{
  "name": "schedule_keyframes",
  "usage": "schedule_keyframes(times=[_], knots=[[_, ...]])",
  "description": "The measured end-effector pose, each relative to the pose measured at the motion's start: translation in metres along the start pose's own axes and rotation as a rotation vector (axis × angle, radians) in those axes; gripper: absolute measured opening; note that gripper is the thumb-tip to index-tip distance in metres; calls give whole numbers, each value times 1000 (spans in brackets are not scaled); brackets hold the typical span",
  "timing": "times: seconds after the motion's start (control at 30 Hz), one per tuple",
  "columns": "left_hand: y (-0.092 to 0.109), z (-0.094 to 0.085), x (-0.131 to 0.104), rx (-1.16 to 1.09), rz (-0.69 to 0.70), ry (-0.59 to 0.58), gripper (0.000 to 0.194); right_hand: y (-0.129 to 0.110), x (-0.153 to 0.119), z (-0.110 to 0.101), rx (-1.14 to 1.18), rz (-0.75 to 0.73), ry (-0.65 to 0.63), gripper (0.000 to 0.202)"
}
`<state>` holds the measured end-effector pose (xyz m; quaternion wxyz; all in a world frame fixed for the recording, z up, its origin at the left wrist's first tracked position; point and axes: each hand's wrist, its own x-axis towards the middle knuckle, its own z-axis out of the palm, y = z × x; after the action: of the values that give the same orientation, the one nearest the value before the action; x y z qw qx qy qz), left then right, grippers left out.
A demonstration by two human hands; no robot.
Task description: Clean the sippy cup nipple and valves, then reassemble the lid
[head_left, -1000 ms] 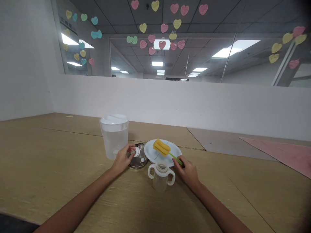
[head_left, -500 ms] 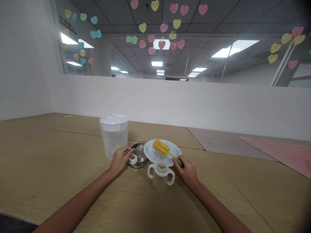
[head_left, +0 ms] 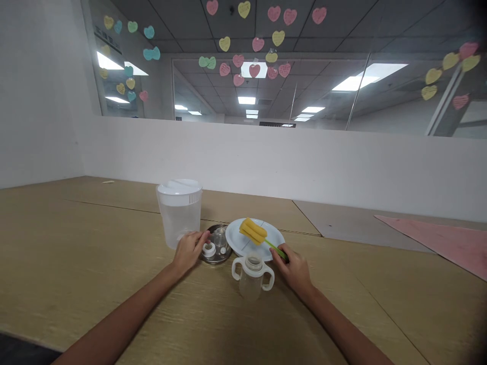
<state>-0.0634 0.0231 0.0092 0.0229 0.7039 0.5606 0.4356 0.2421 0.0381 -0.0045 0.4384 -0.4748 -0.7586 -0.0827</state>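
Observation:
My left hand (head_left: 188,251) rests at the left rim of a small metal dish (head_left: 224,255), fingers loose beside a white ring cap (head_left: 208,249) that lies in the dish with a clear part (head_left: 219,236). My right hand (head_left: 294,271) grips the green handle of a yellow sponge brush (head_left: 252,230), whose head lies on a white plate (head_left: 236,243). A clear two-handled bottle (head_left: 253,278) without a top stands upright between my hands.
A clear lidded pitcher (head_left: 178,213) with water stands just behind my left hand. A pink mat (head_left: 449,243) lies at the far right of the wooden table (head_left: 76,263). A low white wall runs along the table's far edge.
My left hand has lowered the white ring cap into the metal dish and drawn back slightly to the left. My right hand and the brush have stayed in place.

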Motion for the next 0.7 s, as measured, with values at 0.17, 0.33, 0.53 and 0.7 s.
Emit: schedule_keyframes(times=[0.17,0.33,0.53,0.7], knots=[[-5,8,-3,162,97,-61,44,1,0,0,-7,-8,0,40],[-7,9,-2,107,181,27,33,2,0,1,13,-12,-5,39],[-7,9,-2,196,157,-37,36,2,-1,2,-1,2,-5,40],[-8,10,-2,239,184,-45,37,4,-1,3,-12,-5,5,40]])
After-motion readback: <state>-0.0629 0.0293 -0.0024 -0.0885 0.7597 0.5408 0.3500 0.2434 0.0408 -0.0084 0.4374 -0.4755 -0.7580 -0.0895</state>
